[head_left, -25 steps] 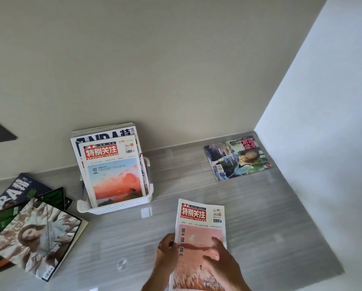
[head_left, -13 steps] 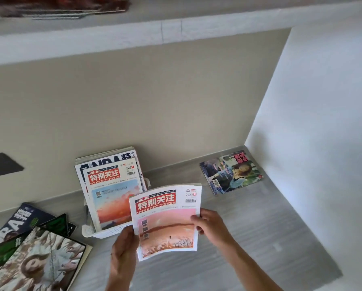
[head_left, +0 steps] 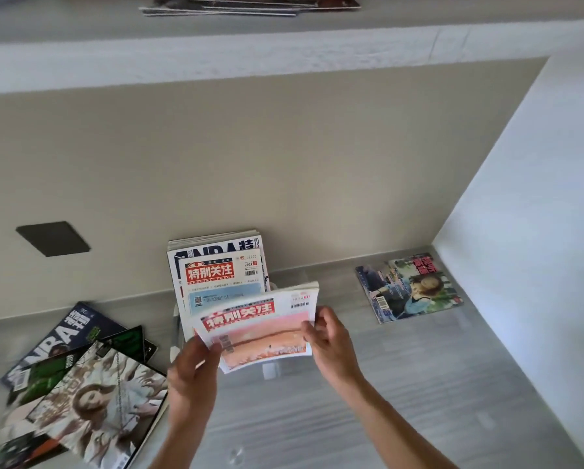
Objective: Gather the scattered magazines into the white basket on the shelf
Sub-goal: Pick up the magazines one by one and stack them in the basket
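Change: magazine (head_left: 262, 328) lifted off shelf (head_left: 419, 384), now just before basket (head_left: 175, 336).
Hands: left hand (head_left: 192, 370) & right hand (head_left: 329, 340) each pinch a side edge.
Meaning: ready to slot in; others remain.

You get even, soft daylight here, bright but not harsh. The white side wall (head_left: 534, 198) on the right is the brightest surface and nearly washes out; the beige back wall (head_left: 250, 164) darkens toward the left. The grey shelf top (head_left: 419, 384) carries a pale sheen and faint reflections. Shadows are weak and soft. Motion blur smears the magazine pile (head_left: 74, 384) at lower left and the print on the held magazine (head_left: 260, 330). Wide-angle distortion bends the upper shelf edge (head_left: 284, 59), and detail looks soft and compressed throughout.
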Tool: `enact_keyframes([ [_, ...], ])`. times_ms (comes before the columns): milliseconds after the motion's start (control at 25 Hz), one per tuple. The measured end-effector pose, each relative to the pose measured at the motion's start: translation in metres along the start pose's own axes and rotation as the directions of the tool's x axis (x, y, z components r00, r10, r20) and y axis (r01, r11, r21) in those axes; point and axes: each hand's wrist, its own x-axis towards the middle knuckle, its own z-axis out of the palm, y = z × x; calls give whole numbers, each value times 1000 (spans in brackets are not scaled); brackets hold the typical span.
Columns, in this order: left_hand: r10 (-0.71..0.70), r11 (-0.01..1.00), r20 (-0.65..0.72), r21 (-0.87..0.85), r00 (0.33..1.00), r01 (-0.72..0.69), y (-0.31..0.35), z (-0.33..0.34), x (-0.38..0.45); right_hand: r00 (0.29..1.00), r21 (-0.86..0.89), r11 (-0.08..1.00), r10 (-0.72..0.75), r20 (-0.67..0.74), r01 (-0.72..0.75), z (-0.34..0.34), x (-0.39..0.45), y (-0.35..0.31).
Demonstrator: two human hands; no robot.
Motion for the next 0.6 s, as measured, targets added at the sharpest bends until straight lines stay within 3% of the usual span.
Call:
enact_keyframes([
  [280, -150, 981, 1, 120, 989, 149, 23, -5, 93, 997, -32, 999, -4, -80, 2, 53, 75, -52],
  [400, -122, 976, -15, 178, 992, 123, 6, -6, 108, 988, -111, 994, -21, -152, 5, 69, 85, -41],
  [600, -39, 983, -105, 176, 994, 57, -9, -11, 141, 992, -72, 997, -29, -125, 20, 90, 103, -29],
])
